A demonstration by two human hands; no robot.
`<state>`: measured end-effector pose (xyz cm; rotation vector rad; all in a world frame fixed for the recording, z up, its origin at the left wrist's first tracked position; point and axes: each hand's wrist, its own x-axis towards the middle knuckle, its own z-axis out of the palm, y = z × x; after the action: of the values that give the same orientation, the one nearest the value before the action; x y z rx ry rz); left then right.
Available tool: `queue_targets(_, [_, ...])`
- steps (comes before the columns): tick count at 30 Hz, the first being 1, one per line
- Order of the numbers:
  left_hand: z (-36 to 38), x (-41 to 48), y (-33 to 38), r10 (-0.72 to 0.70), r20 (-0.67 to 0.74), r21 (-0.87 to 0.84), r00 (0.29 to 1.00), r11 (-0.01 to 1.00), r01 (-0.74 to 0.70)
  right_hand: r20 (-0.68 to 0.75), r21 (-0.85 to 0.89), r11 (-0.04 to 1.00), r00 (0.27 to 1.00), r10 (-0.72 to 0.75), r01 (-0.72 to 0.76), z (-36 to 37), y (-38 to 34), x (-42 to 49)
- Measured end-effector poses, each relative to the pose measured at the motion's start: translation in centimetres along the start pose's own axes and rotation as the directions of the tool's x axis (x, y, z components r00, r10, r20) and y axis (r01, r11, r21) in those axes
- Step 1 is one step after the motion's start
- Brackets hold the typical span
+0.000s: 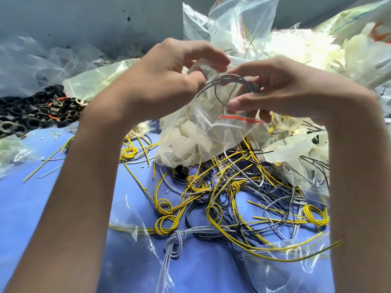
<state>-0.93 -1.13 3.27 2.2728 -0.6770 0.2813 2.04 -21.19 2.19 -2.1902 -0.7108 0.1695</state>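
At frame centre, pinches a dark wire coil [232, 79] in the right hand [275, 89] and grips the mouth of a clear bag [196, 132] with the curled left hand [169, 77], above a blue cloth [53, 208] strewn with yellow wires [222, 197], grey wall [84, 17] upper left.

A small coil of dark grey wire [231, 80] sits at the mouth of a crumpled clear zip bag [203, 115], red-striped and half full of whitish plastic pieces [188, 134], held up mid-frame.

No text, brand, number or sign can be read here. The orange-red mark on the far bag [380, 32] at the upper right edge may be print, but it is too blurred to make out. The red stripe on the held bag [190, 132] is a plain line.
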Motion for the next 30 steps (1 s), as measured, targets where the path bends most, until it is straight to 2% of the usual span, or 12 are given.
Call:
queue_targets(3, [0.2,0.0,0.1,0.009,0.0,-0.008,1.0,1.0,-0.009,0.025,-0.007,1.0,0.999,0.021,-0.02,-0.2,-0.2,-0.1])
queue_targets(6, [0.2,0.1,-0.1,0.014,-0.023,-0.013,1.0,1.0,-0.014,0.0,-0.066,0.998,1.0,-0.019,0.019,-0.2,-0.5,-0.2])
queue_targets(10, [0.2,0.2,-0.4,0.005,-0.026,-0.063,1.0,0.998,-0.007,0.003,-0.042,0.999,1.0,-0.017,0.017,0.2,-0.9,0.1])
queue_targets(16, [-0.6,-0.1,-1.1,0.015,0.054,-0.079,0.998,0.997,-0.01,0.098,-0.387,0.919,0.989,0.114,-0.068,0.2,-1.2,-0.1])
queue_targets(18, [-1.1,-0.4,-1.4,0.02,0.096,-0.062,0.995,0.998,-0.014,0.1,-0.43,0.899,0.985,0.14,-0.084,0.5,-1.7,-0.1])
queue_targets(22, [-1.9,-0.9,-1.8,0.044,0.138,-0.053,0.989,0.998,-0.037,0.089,-0.432,0.902,0.996,0.031,0.01,1.9,-3.1,0.2])
queue_targets(24, [-2.4,-1.2,-1.8,0.061,0.171,-0.061,0.983,0.997,-0.051,0.13,-0.537,0.843,0.991,0.039,0.037,3.0,-3.5,0.6])
queue_targets(27, [-2.8,-1.5,-1.8,0.078,0.215,-0.064,0.973,0.996,-0.066,0.189,-0.71,0.703,0.973,0.135,0.04,4.2,-3.7,1.2])
queue_targets(28, [-2.8,-1.5,-1.8,0.076,0.22,-0.067,0.973,0.996,-0.063,0.199,-0.734,0.678,0.968,0.155,0.043,4.4,-3.7,1.2])
queue_targets(30, [-2.9,-1.6,-1.9,0.062,0.21,-0.079,0.976,0.996,-0.046,0.183,-0.716,0.697,0.974,0.131,0.041,4.3,-3.6,1.2])
